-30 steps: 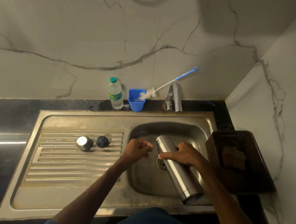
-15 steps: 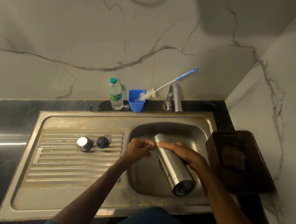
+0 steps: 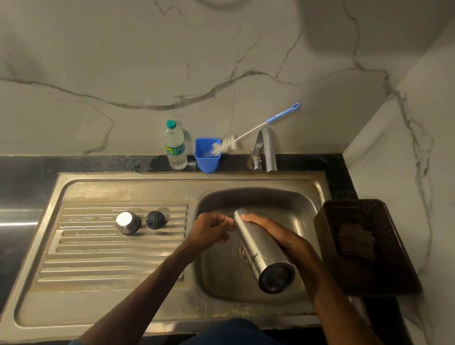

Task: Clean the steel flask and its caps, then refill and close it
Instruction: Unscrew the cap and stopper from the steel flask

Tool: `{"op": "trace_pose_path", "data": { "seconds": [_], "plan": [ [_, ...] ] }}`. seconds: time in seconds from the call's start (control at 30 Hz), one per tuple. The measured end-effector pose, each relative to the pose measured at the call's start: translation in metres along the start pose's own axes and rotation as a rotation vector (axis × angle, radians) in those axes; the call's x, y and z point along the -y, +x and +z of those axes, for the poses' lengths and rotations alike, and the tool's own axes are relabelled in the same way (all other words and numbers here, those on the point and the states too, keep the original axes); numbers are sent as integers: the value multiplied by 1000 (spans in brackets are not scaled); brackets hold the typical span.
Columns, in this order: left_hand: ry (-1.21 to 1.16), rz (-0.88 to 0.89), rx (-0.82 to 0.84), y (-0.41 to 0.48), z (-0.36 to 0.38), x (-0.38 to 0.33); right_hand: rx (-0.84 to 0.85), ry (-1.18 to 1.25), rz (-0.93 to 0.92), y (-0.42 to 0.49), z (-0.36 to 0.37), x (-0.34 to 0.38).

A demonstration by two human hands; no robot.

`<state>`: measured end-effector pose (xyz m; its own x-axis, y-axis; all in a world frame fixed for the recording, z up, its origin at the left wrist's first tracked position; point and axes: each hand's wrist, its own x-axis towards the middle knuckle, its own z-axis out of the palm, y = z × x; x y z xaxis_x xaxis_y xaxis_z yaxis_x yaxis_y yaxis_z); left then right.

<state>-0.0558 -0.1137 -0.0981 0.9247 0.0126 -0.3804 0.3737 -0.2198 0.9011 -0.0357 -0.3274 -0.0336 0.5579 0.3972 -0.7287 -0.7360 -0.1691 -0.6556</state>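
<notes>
Steel flask (image 3: 264, 254) aslant, grasped by right hand (image 3: 280, 236); left hand (image 3: 210, 229) curled at its mouth, hold unclear.

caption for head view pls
Right hand holds steel flask over sink, left hand beside it; steel cap, black cap on drainboard.

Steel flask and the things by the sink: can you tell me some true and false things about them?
1. The right hand holds the long shiny steel flask above the steel sink basin. True.
2. The round steel cap and the round black cap are on the flask. False: both sit on the ribbed draining board, apart from it.
3. The white bottle brush with a blue handle stands in the blue plastic cup. True.
4. The clear plastic bottle with a green cap lies in the basin. False: it stands upright beside the blue cup.
</notes>
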Motion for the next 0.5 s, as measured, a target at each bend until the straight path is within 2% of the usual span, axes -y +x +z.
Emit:
{"op": "trace_pose_path", "data": {
  "seconds": [0.1,0.17,0.3,0.5],
  "plan": [
    [-19,-6,4,0,0,-1,-96,-41,-52,-6,2,-1],
    [-29,1,7,0,-1,-1,-149,-84,-21,-5,2,-2],
    [-21,12,8,-2,-2,-4,-154,-129,63,7,4,5],
    [-48,-11,5,-3,-1,-4,-96,-134,61,7,6,9]
  ]
}}
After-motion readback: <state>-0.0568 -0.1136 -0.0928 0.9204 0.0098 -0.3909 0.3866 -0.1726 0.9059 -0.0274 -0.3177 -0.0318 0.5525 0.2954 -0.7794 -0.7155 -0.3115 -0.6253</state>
